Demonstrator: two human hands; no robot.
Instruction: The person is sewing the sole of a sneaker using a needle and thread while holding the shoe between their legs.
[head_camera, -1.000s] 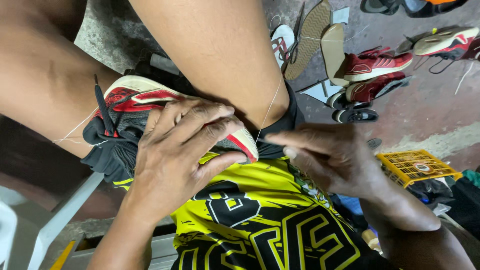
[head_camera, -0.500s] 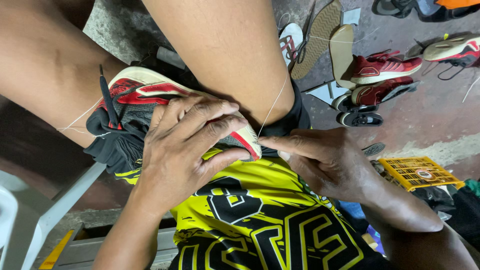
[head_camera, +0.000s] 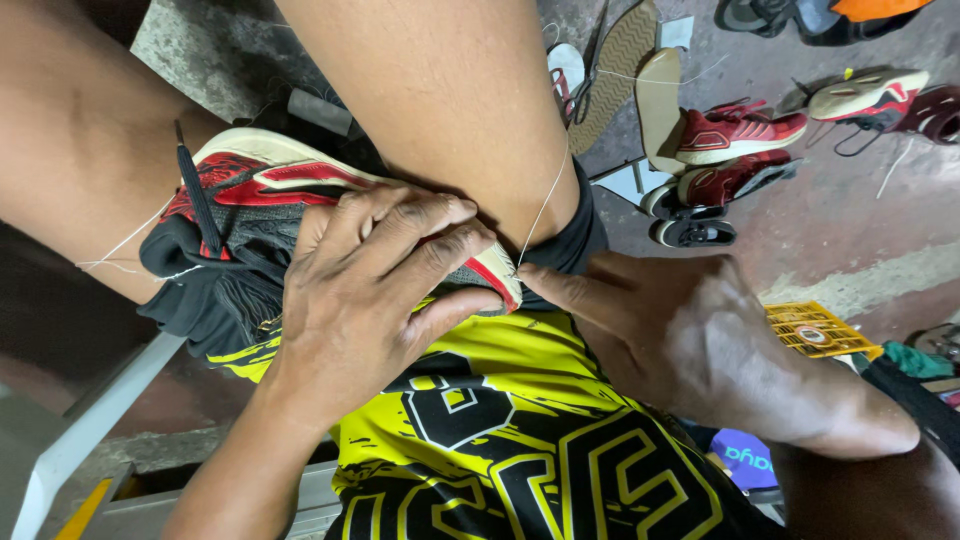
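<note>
Red shoe (head_camera: 262, 178) under left fingers (head_camera: 400, 240)

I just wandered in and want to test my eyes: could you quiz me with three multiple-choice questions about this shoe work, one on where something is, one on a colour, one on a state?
1. Where is the shoe being worked on?
A. Clamped between the person's knees
B. Lying flat on the floor
C. Hanging from a hook

2. What colour is the crate on the floor?
A. Blue
B. Yellow
C. White

3. How is the thread by the shoe's toe?
A. Coiled in a heap
B. Pulled straight
C. Wound on a spool

Answers: 1 A, the legs press it from both sides while the left hand lies over it. 2 B, its grid is yellow. 3 B, it runs as a straight line up from the toe near the right hand.
</note>
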